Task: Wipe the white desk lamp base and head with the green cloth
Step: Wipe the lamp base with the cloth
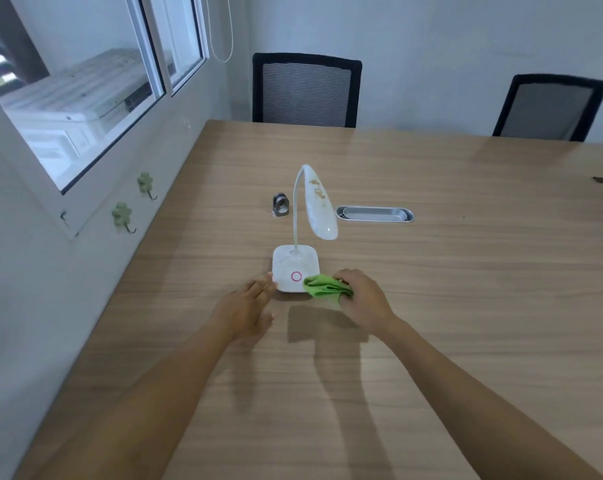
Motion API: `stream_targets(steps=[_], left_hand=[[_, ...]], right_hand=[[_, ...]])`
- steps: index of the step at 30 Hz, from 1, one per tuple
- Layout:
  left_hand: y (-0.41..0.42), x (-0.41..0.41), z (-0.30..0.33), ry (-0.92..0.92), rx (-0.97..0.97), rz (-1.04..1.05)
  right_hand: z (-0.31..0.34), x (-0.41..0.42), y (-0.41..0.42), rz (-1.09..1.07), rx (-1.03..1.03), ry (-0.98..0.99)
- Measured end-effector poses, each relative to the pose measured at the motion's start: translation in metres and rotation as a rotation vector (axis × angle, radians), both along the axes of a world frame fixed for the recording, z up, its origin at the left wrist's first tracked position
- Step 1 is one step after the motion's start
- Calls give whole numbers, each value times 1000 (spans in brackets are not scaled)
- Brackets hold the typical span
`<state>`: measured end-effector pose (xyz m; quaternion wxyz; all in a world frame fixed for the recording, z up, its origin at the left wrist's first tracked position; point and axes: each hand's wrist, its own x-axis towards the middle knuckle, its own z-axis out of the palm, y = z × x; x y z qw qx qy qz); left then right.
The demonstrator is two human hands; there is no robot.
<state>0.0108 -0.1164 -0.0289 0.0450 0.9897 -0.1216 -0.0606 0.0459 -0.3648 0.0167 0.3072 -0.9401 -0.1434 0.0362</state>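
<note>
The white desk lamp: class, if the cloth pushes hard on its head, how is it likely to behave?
The lamp head sits on a thin curved neck, so it would probably flex and spring back. The base looks small and light, so the lamp may slide or tip. The left hand at its edge likely steadies it.

The right hand (pixel 364 299) is hiding part of the green cloth (pixel 326 287); the cloth is covering a lamp base (pixel 294 268) corner; beside the base, the left hand (pixel 248 306) is looking blurry.
</note>
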Motion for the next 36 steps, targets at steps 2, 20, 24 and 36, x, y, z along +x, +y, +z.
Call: stream_targets(steps=[2,20,24,36], left_hand=[[-2,-1,8,43,-40,100],[4,-20,34,499,-1320,769],[24,-16,39,428,-1351,874],[29,36,50,-52,-964,871]], right_hand=[[7,2,-2,-74,170,133],[-3,-17,66,-267,1000,918],[-8,-9,62,-319,790,659],[-27,10,44,241,-483,81]])
